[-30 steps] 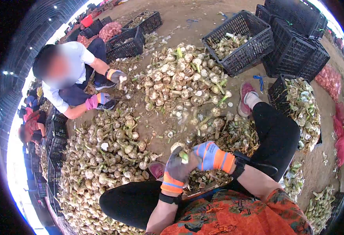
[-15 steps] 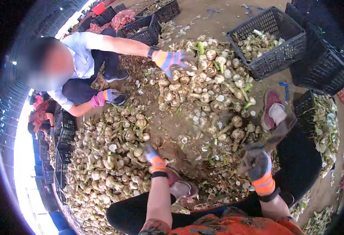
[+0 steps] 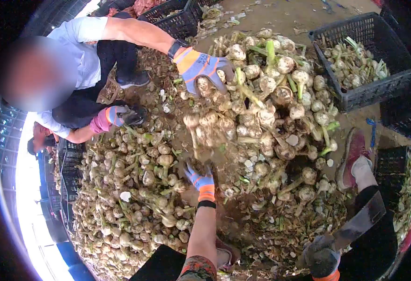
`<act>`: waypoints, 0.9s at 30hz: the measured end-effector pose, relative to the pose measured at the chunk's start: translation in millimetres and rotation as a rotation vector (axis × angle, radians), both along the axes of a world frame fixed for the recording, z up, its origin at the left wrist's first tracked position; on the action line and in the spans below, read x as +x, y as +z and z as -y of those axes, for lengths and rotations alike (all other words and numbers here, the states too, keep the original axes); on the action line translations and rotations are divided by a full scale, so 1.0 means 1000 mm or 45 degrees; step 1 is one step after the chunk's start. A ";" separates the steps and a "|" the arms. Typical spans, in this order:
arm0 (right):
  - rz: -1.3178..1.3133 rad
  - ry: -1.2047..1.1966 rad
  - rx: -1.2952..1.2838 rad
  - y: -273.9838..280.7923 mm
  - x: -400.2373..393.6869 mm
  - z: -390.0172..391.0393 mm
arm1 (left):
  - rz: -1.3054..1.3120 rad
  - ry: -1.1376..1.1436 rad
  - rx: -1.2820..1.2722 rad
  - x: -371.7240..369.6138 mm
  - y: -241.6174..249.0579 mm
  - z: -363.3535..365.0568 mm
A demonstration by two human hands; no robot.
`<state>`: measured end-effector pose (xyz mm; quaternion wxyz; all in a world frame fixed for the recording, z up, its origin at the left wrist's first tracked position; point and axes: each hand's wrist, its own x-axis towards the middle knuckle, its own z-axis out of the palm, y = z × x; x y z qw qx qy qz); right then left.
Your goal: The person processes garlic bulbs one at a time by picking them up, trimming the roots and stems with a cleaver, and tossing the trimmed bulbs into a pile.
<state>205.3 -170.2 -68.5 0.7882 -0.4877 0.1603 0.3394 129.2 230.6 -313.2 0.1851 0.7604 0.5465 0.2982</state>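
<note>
My left hand (image 3: pixel 200 177), in a grey-blue and orange glove, is over the bare soil between two piles of garlic bulbs. Its fingers are spread and nothing shows in them. Just beyond the fingertips, several garlic bulbs (image 3: pixel 210 129) are blurred by motion, at the near side of the far garlic pile (image 3: pixel 280 86). At the lower right, my right hand (image 3: pixel 321 257) is closed around the handle end of a wide-bladed knife (image 3: pixel 362 221), its blade pointing up and right. To the left of my left hand lies another garlic pile (image 3: pixel 135 206).
A co-worker's gloved hand (image 3: pixel 203 68) rests on bulbs of the far pile; their other hand (image 3: pixel 121 116) is near their shoe. Black crates stand at the right, one partly filled with trimmed garlic (image 3: pixel 355 63). Leaf scraps (image 3: pixel 280 229) cover the ground before me.
My left hand has moved away from the left pile toward the far one. My right hand with the knife has dropped lower. The co-worker's hand has come down onto bulbs. The view has shifted.
</note>
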 end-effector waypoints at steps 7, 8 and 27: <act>-0.117 0.031 -0.040 0.003 0.011 -0.022 | -0.669 0.009 -0.398 0.054 0.027 -0.099; -0.119 0.037 -0.043 0.003 0.012 -0.023 | -0.829 -0.086 -0.500 0.050 0.013 -0.114; 0.124 0.233 0.007 0.041 -0.019 0.005 | -0.055 -0.753 -1.098 -0.014 0.052 0.303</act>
